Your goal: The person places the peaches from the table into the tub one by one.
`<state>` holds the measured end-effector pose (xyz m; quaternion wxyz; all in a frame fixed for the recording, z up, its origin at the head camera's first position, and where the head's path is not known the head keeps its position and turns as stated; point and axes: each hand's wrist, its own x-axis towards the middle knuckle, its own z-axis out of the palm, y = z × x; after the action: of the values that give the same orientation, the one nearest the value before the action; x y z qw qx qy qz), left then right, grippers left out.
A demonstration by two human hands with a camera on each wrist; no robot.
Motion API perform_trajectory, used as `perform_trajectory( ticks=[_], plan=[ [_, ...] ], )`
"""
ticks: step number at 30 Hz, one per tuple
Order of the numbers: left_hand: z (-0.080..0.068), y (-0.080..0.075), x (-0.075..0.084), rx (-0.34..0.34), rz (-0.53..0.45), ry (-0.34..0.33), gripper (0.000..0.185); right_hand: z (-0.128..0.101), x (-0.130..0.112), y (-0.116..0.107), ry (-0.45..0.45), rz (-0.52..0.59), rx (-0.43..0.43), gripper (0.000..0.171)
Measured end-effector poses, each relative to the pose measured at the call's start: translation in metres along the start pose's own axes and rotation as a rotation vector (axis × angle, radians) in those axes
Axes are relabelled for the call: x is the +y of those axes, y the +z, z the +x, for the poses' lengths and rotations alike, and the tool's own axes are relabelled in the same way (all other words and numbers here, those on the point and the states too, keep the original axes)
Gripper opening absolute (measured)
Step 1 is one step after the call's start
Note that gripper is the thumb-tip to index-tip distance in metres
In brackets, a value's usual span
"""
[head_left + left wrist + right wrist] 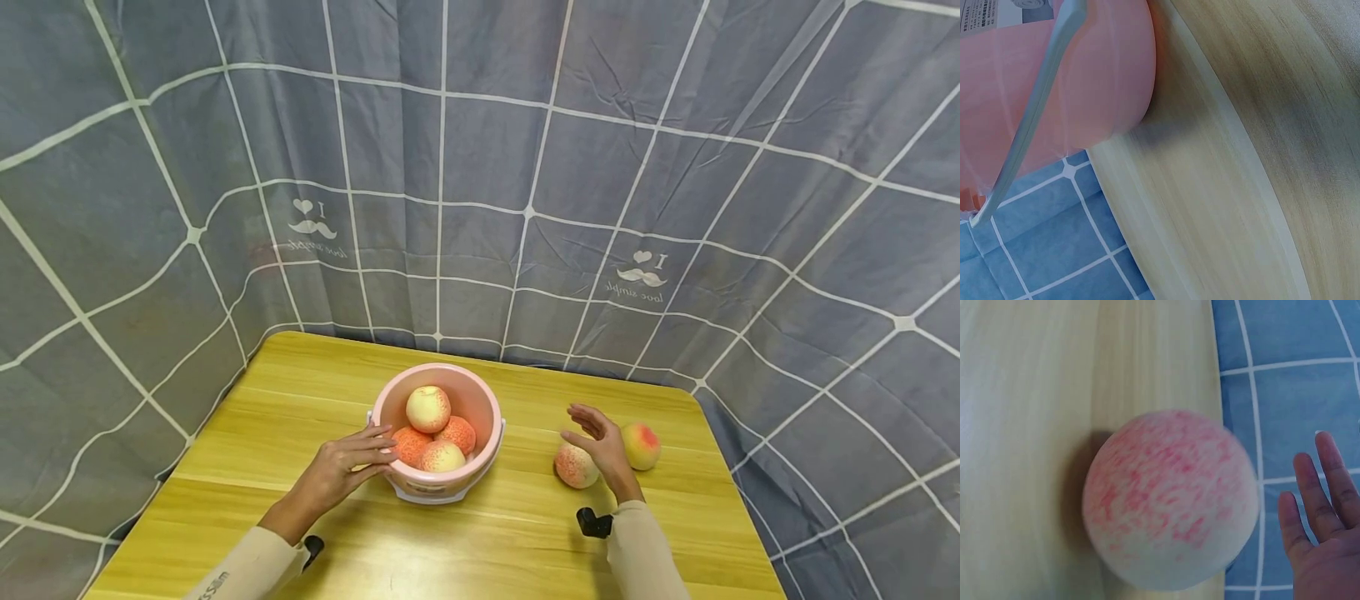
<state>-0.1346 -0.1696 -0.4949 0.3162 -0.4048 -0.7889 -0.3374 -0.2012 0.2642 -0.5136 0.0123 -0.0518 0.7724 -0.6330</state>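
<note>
The left hand [341, 467] is resting straight fingers against the pink bucket [480, 417], which is hiding part of the four peaches inside. The right hand [603, 446] is hovering, fingers spread and gripping nothing, between two peaches on the table [300, 392]. The speckled peach [1169, 497], blurred, is filling the right wrist view; the left wrist view is showing only bucket wall, no fingers.
</note>
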Motion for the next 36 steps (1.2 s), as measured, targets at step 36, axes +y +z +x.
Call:
perform_trajectory(
  ticks=[36],
  plan=[
    [-0.001,0.000,0.000,0.010,-0.013,0.001,0.032,-0.029,0.053,-0.007,0.160,-0.021,0.080,0.073]
  ],
)
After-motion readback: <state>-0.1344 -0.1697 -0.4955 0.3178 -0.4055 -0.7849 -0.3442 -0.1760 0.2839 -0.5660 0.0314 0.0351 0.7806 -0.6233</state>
